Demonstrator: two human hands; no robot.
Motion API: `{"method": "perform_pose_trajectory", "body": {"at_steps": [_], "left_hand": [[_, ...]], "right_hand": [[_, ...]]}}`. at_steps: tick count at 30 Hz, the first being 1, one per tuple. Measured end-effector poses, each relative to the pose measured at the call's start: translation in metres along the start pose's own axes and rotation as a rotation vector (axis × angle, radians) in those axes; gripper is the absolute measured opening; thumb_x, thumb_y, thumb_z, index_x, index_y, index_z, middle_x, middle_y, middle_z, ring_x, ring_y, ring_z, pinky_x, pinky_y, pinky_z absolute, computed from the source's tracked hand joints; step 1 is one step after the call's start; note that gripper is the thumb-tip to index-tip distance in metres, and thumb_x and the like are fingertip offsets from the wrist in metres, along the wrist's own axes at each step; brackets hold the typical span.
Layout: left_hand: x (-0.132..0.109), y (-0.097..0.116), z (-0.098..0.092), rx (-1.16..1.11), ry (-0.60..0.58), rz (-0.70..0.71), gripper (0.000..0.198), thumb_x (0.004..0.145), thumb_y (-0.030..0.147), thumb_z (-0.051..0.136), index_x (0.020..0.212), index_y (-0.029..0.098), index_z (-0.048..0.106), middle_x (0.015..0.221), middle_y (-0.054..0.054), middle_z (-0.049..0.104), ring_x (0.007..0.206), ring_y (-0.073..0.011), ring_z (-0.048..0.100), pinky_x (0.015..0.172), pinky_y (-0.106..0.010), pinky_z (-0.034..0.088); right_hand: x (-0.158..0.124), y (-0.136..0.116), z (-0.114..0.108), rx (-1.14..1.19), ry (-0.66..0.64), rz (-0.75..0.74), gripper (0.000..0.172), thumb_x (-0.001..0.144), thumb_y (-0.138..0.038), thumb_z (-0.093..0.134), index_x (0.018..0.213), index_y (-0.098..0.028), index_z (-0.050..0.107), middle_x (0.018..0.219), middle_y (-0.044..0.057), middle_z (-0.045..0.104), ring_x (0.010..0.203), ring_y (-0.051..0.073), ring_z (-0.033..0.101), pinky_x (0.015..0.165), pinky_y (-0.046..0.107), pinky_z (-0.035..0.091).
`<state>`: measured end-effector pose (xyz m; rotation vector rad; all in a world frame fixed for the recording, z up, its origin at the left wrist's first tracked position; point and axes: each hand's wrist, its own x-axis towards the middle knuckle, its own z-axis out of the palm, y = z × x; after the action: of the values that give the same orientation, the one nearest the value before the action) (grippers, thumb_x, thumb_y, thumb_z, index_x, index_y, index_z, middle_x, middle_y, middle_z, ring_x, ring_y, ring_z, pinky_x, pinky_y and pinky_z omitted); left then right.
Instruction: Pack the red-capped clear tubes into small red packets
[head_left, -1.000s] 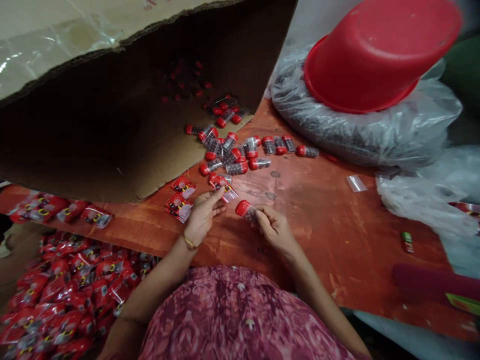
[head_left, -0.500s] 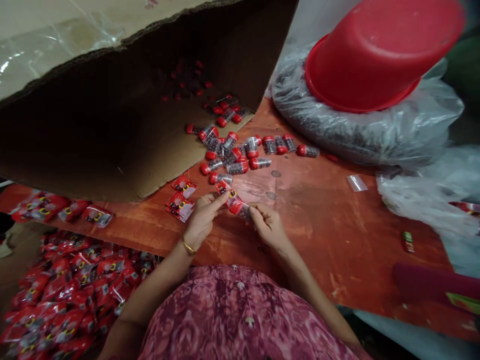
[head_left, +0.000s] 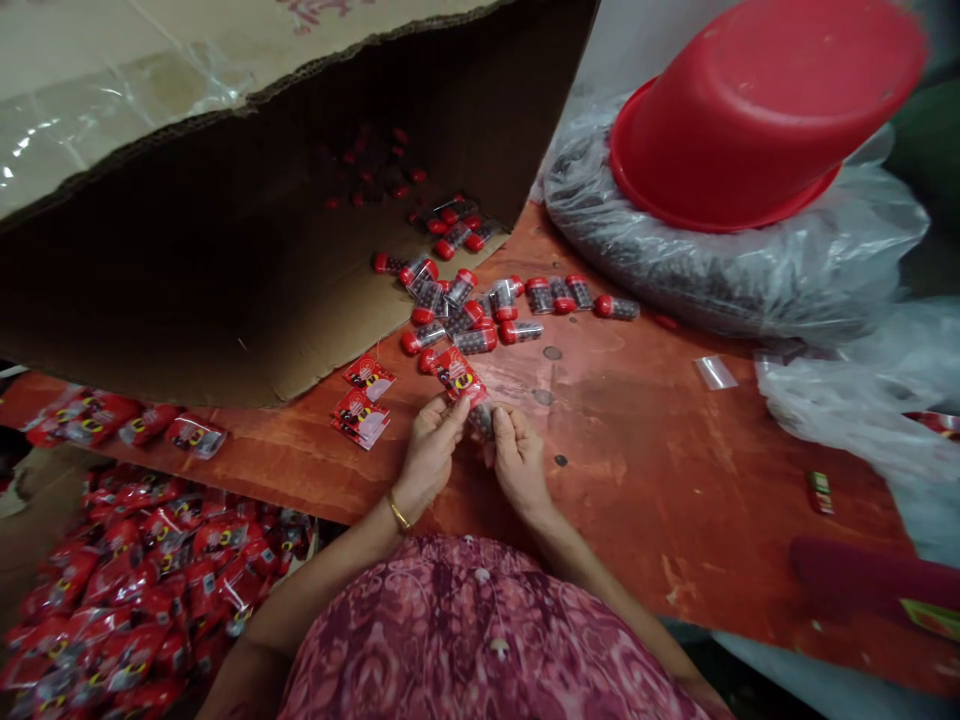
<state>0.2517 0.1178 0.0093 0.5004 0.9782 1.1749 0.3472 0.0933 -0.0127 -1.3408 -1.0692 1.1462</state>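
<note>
In front of my body both hands meet over the red-brown table. My left hand [head_left: 435, 445] pinches a red printed card [head_left: 460, 376] near its lower edge. Just below the card is a small clear tube [head_left: 482, 420] with dark contents, and my right hand [head_left: 516, 450] has its thumb and fingers closed on that tube. Fingers hide part of the tube and where it meets the card. To the left of my hands lie more red printed cards [head_left: 361, 418]. Loose red-capped tubes [head_left: 475, 340] lie in a group just beyond.
A large open cardboard box [head_left: 300, 350] lies on its side at the left, with more tubes inside. Packed red items [head_left: 142, 580] fill a container at lower left. A red bucket [head_left: 750, 130] sits upside down on a filled plastic bag [head_left: 675, 270]. A lighter-sized object [head_left: 821, 492] lies right.
My hands have drawn closer together, the left moving right and slightly down. The card now stands up above the tube, more fully in view.
</note>
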Motion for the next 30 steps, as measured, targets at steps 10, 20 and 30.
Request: {"method": "perform_pose_trajectory", "body": {"at_steps": [10,20,30], "left_hand": [[0.01,0.008,0.0,0.059,0.044,0.005,0.032,0.056,0.042,0.076,0.061,0.014,0.061,0.057,0.002,0.058,0.053,-0.0081,0.048,0.053,-0.022,0.037],[0.013,0.002,-0.003,0.188,-0.054,-0.09,0.038,0.061,0.051,0.07,0.062,0.013,0.064,0.041,0.005,0.047,0.033,-0.0061,0.04,0.034,-0.02,0.028],[0.007,-0.002,-0.006,0.005,-0.018,-0.011,0.037,0.06,0.051,0.072,0.063,0.015,0.064,0.057,0.002,0.059,0.051,-0.0079,0.046,0.051,-0.022,0.037]], "right_hand": [[0.012,-0.004,0.01,-0.018,-0.065,-0.053,0.028,0.088,-0.045,0.04,0.081,-0.02,0.051,0.059,-0.004,0.048,0.051,0.011,0.045,0.049,0.024,0.04],[0.008,-0.004,0.017,0.196,-0.107,0.136,0.032,0.088,-0.049,0.038,0.072,-0.021,0.043,0.055,-0.006,0.045,0.038,0.007,0.033,0.039,0.022,0.037],[0.01,-0.009,0.012,-0.073,-0.008,-0.082,0.025,0.089,-0.041,0.04,0.08,-0.02,0.051,0.067,-0.001,0.052,0.06,0.012,0.049,0.057,0.025,0.044]]}}
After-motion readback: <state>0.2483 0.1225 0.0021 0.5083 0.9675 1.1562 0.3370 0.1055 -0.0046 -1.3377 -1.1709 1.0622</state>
